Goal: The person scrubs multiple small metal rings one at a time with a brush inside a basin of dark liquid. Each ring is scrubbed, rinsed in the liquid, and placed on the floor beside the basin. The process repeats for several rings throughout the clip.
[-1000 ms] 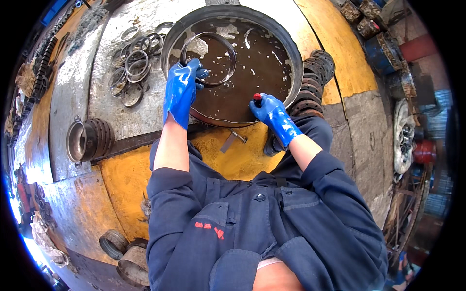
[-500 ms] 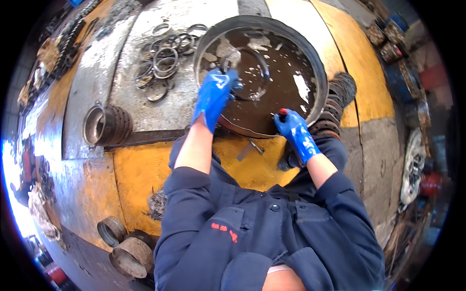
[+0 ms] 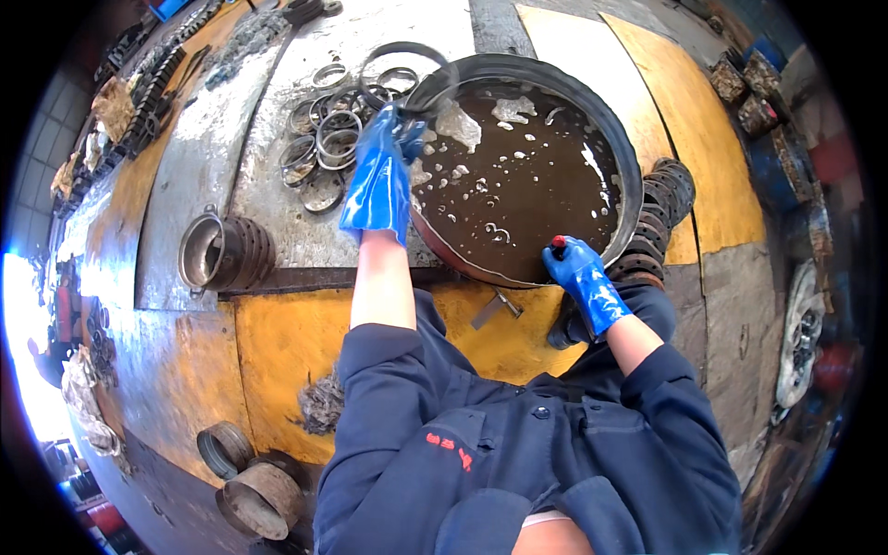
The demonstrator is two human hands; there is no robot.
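Hands: I see left hand (image 3: 384,153) curled round a large ring (image 3: 407,46), right hand (image 3: 581,271) curled round a red-ended handle (image 3: 558,242) | large ring: over the left rim of the tub (image 3: 633,166) | obstacles: loose rings (image 3: 321,139) crowd left; stacked discs (image 3: 650,231) hem right

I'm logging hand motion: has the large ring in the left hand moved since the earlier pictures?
Yes. Against the round tub, the large ring has gone leftward and toward the picture's top, now overlapping the tub's rim.
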